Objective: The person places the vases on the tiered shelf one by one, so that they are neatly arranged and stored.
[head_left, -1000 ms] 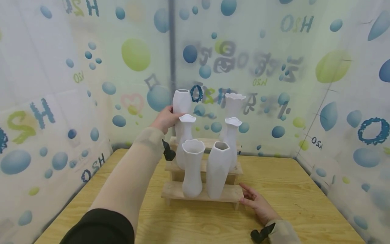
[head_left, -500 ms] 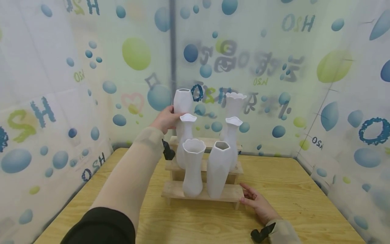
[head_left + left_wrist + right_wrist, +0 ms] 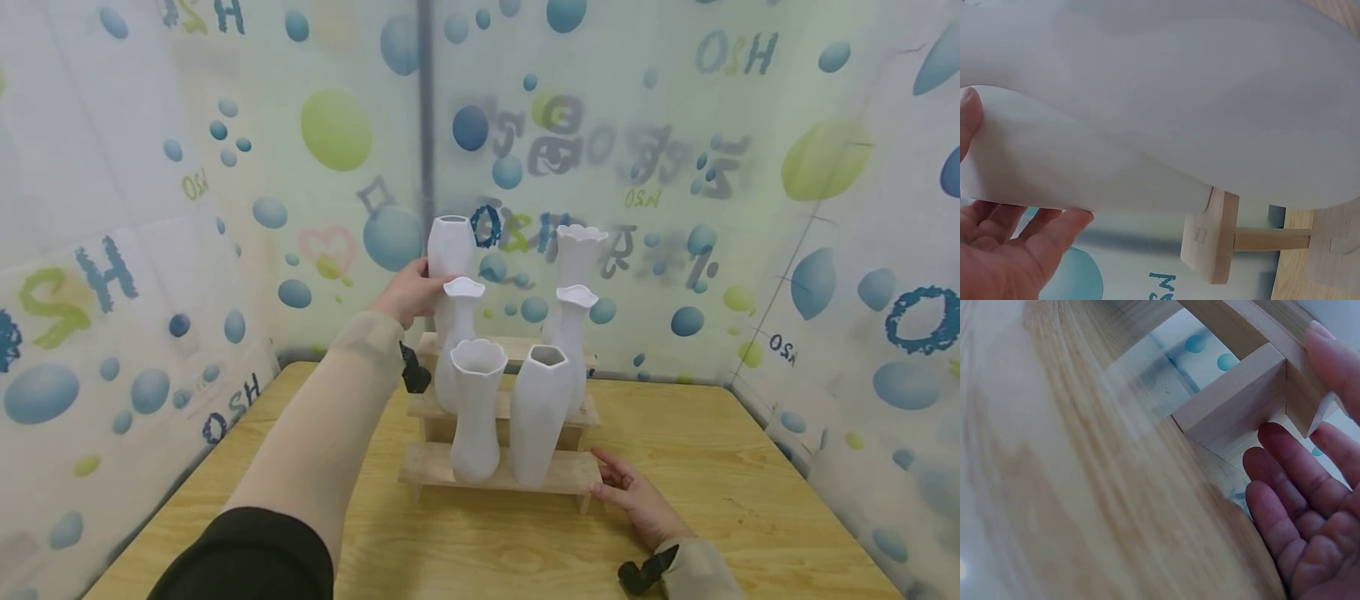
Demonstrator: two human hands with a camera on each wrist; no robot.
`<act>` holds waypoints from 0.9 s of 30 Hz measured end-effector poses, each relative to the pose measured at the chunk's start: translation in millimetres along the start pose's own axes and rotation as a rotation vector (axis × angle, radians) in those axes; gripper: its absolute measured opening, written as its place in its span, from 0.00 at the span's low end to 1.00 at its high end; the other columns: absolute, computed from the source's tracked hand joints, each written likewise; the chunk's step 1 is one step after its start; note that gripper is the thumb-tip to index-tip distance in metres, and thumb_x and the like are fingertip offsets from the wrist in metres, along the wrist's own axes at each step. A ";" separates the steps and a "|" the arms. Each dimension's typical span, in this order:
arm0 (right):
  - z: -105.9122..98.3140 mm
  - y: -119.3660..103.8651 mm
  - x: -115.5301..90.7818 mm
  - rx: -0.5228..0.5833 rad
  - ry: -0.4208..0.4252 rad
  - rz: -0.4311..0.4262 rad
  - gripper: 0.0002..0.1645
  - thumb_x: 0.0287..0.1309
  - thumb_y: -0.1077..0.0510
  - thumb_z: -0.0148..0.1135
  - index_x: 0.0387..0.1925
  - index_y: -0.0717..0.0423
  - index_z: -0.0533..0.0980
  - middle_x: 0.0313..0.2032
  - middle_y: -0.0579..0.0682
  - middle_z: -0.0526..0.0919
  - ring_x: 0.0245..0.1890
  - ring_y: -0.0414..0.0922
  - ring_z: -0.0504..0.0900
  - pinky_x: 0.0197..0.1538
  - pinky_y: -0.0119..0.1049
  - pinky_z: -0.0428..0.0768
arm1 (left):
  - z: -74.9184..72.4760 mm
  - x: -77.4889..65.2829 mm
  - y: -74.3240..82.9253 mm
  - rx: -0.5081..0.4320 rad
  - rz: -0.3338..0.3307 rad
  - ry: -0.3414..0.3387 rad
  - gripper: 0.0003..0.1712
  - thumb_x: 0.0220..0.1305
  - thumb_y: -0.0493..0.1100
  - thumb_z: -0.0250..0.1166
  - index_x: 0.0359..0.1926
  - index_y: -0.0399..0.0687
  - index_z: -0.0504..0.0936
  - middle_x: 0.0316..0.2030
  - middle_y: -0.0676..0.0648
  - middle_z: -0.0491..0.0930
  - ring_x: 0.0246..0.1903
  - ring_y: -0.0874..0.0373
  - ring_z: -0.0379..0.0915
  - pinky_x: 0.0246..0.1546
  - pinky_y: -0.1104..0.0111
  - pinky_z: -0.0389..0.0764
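In the head view, my left hand [image 3: 411, 293] grips a tall white vase [image 3: 452, 246] at the back left of a tiered wooden stand [image 3: 576, 471]. The left wrist view has the thumb on one side of this vase [image 3: 1085, 162] and the fingers along the other; its base meets the top step. Down at the right end of the lowest step, my right hand [image 3: 641, 507] holds the plank's end. There the right wrist view shows the thumb on one edge, the index finger at the corner, and the other fingers [image 3: 1272, 515] loosely bent beneath.
Close around stand a ruffled vase [image 3: 581, 250] at back right, two flared vases [image 3: 446, 383] on the middle step, a scalloped vase [image 3: 476, 417] and an angular vase [image 3: 536, 425] on the lowest. Patterned curtains [image 3: 337, 208] enclose the wooden table [image 3: 675, 425].
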State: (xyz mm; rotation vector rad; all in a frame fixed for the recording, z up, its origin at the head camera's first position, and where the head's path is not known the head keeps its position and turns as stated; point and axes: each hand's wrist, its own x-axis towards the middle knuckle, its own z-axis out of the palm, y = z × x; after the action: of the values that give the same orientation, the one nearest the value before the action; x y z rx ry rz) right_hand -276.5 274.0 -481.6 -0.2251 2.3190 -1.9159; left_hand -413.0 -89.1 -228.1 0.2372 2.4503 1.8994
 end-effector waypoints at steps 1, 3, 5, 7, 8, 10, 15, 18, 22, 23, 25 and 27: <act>-0.1 0.1 0.4 0.003 -0.005 -0.002 0.43 0.62 0.57 0.63 0.71 0.64 0.54 0.54 0.60 0.74 0.50 0.46 0.73 0.53 0.34 0.70 | -0.2 -0.4 -0.1 -0.004 0.000 0.001 0.42 0.62 0.53 0.66 0.71 0.48 0.58 0.66 0.45 0.63 0.61 0.46 0.63 0.59 0.46 0.68; 0.0 0.3 0.7 0.006 -0.018 -0.007 0.43 0.62 0.57 0.62 0.72 0.65 0.53 0.54 0.59 0.74 0.50 0.44 0.73 0.52 0.32 0.70 | -0.8 -1.4 -0.4 -0.008 0.000 0.003 0.42 0.62 0.54 0.66 0.71 0.48 0.58 0.67 0.45 0.63 0.61 0.46 0.63 0.59 0.46 0.68; 0.6 0.5 1.1 0.012 -0.019 -0.001 0.43 0.63 0.57 0.62 0.72 0.64 0.53 0.53 0.58 0.75 0.49 0.43 0.73 0.51 0.32 0.70 | -1.5 -2.7 -1.0 -0.008 -0.005 0.009 0.43 0.61 0.55 0.67 0.72 0.49 0.57 0.67 0.45 0.63 0.61 0.46 0.63 0.59 0.46 0.67; 0.6 0.1 0.9 0.013 -0.027 -0.006 0.43 0.63 0.58 0.62 0.72 0.65 0.52 0.53 0.57 0.75 0.49 0.42 0.73 0.51 0.31 0.70 | -2.2 -3.6 -2.3 -0.011 -0.010 0.013 0.44 0.60 0.56 0.67 0.72 0.50 0.57 0.67 0.45 0.62 0.62 0.46 0.62 0.59 0.46 0.67; 0.4 -0.3 0.8 0.011 -0.033 -0.011 0.43 0.63 0.58 0.61 0.72 0.65 0.52 0.53 0.58 0.75 0.49 0.42 0.73 0.51 0.31 0.70 | -2.7 -3.8 -3.3 -0.016 -0.010 0.013 0.44 0.60 0.56 0.67 0.72 0.50 0.57 0.67 0.45 0.63 0.62 0.46 0.62 0.59 0.46 0.67; -0.2 -0.9 0.9 0.014 -0.040 -0.018 0.43 0.63 0.58 0.61 0.72 0.66 0.51 0.53 0.58 0.75 0.49 0.43 0.73 0.51 0.31 0.70 | -3.6 -3.7 -5.8 -0.032 -0.005 0.010 0.44 0.60 0.55 0.67 0.71 0.49 0.58 0.67 0.44 0.63 0.62 0.47 0.62 0.60 0.47 0.67; -1.4 -1.7 0.6 0.014 -0.038 -0.018 0.43 0.62 0.58 0.62 0.72 0.66 0.52 0.53 0.59 0.76 0.50 0.44 0.72 0.52 0.31 0.69 | -6.0 -6.1 -14.1 -0.085 0.049 -0.034 0.40 0.64 0.52 0.65 0.71 0.47 0.59 0.68 0.42 0.61 0.65 0.47 0.60 0.64 0.48 0.61; -1.4 -1.4 -0.4 0.023 -0.024 -0.003 0.43 0.62 0.59 0.62 0.72 0.65 0.52 0.53 0.59 0.75 0.50 0.44 0.73 0.52 0.31 0.69 | -9.1 -11.0 -21.5 -0.107 0.062 -0.042 0.43 0.64 0.53 0.64 0.73 0.47 0.56 0.70 0.42 0.57 0.68 0.47 0.54 0.67 0.50 0.56; -2.4 -2.4 -3.0 0.054 -0.014 -0.009 0.39 0.67 0.57 0.56 0.72 0.65 0.52 0.58 0.63 0.68 0.51 0.42 0.72 0.53 0.35 0.72 | -16.7 -21.1 -38.0 -0.129 0.039 -0.007 0.48 0.64 0.58 0.63 0.75 0.47 0.49 0.72 0.43 0.52 0.71 0.47 0.49 0.68 0.53 0.53; -2.8 -2.8 -3.5 0.064 -0.013 -0.010 0.39 0.68 0.56 0.54 0.72 0.66 0.51 0.59 0.64 0.66 0.51 0.42 0.72 0.53 0.36 0.72 | -18.9 -23.9 -43.5 -0.143 0.038 0.003 0.48 0.64 0.58 0.62 0.75 0.47 0.48 0.72 0.42 0.52 0.70 0.48 0.49 0.68 0.54 0.53; -3.6 -4.2 -4.1 0.087 -0.003 -0.003 0.38 0.70 0.54 0.51 0.72 0.66 0.51 0.62 0.66 0.62 0.51 0.42 0.72 0.53 0.37 0.73 | -23.6 -30.7 -56.4 -0.149 0.038 0.024 0.47 0.65 0.59 0.61 0.75 0.47 0.48 0.72 0.43 0.52 0.70 0.48 0.50 0.68 0.54 0.54; -3.8 -6.2 -4.4 0.114 0.017 0.024 0.37 0.70 0.52 0.51 0.72 0.65 0.52 0.64 0.66 0.60 0.50 0.42 0.74 0.53 0.37 0.73 | -28.6 -38.5 -71.6 -0.148 0.042 0.036 0.46 0.67 0.58 0.59 0.75 0.47 0.47 0.72 0.42 0.52 0.70 0.48 0.51 0.68 0.54 0.54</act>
State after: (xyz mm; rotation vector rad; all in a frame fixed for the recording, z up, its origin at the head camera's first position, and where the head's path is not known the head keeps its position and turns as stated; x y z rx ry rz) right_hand -272.7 277.3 -474.8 -0.1695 2.2034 -2.0380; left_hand -385.6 -139.3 -292.5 0.2533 2.3294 2.1077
